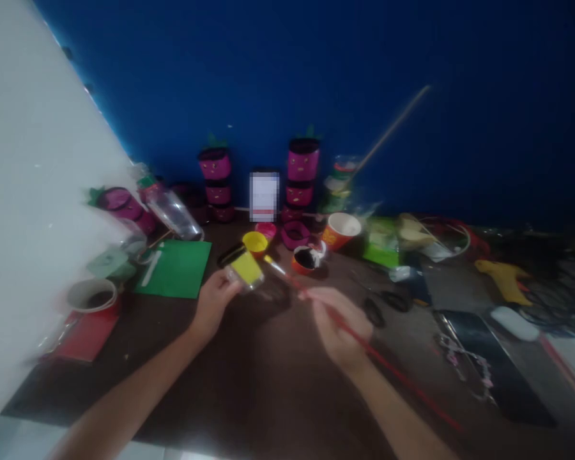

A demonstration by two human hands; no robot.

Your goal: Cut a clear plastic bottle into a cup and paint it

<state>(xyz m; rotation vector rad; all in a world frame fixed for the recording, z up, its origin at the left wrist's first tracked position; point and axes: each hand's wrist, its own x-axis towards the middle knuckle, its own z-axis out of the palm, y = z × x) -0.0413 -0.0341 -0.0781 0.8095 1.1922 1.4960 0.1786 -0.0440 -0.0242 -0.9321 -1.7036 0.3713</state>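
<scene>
My left hand (216, 295) grips the edge of a small clear piece with a yellow painted face (247, 268), tilted above the dark table. In my right hand (338, 316) is a long red paintbrush (393, 364), its yellow tip up and left, close to the yellow piece but apart from it. Just behind the piece stands a cup of yellow paint (255, 243). A cup of black paint (305, 259) is behind the brush, with something white at its rim. Pink paint (266, 230) and a purple ring (295, 235) lie further back.
Purple stacked figures (303, 160) stand along the blue wall beside a phone (264, 197). A plastic bottle (175, 211), green sheet (179, 271) and cup (92, 297) are left. Right are a paper cup (341, 231), scissors (386, 306), yellow glue gun (505, 279) and dark slab (501, 367).
</scene>
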